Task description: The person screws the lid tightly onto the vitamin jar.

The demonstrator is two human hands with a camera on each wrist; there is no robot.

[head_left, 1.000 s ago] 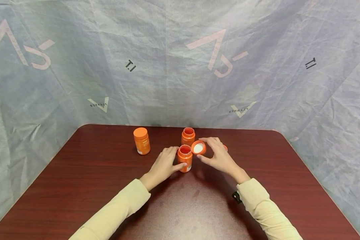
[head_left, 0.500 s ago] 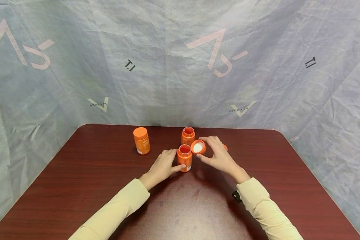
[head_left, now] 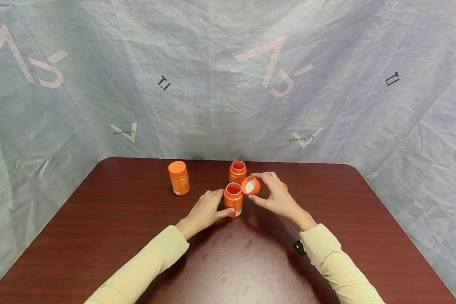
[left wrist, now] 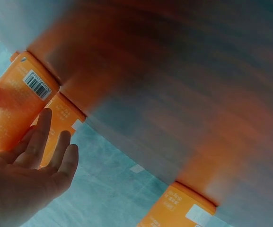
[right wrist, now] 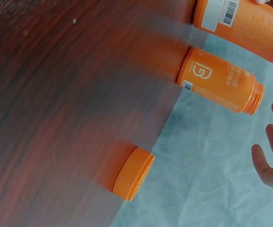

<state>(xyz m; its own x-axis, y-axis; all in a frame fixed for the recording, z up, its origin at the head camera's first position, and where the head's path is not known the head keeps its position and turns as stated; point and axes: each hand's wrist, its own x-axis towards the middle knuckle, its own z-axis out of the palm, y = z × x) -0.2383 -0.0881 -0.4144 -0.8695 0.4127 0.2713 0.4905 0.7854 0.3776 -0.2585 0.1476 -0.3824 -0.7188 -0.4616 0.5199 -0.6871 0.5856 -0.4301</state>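
My left hand [head_left: 205, 210] holds an uncapped orange bottle [head_left: 233, 205], thumb across its front and fingers at its left side. The bottle stands upright on the table, its red inside showing. A barcode marks its side in the left wrist view. Between thumb and fingers, my right hand [head_left: 276, 199] grips an orange screw lid [head_left: 251, 185], tilted so that its white inner face shows. The lid is beside the bottle's mouth, at its right. Only part of the lid and hand appears at the edge of the right wrist view.
Just behind the held bottle stands another uncapped orange bottle [head_left: 237, 171]. A capped orange bottle [head_left: 179, 179] is at the left. Another lid [right wrist: 133, 174] lies on the dark red table [head_left: 117, 236], mostly hidden behind the right hand in the head view. Grey cloth [head_left: 212, 105] surrounds the table.
The lid in my right hand has tilted slightly, so less of its white inside shows. My left fingers have shifted slightly lower on the bottle; both hands otherwise stay nearly in place.
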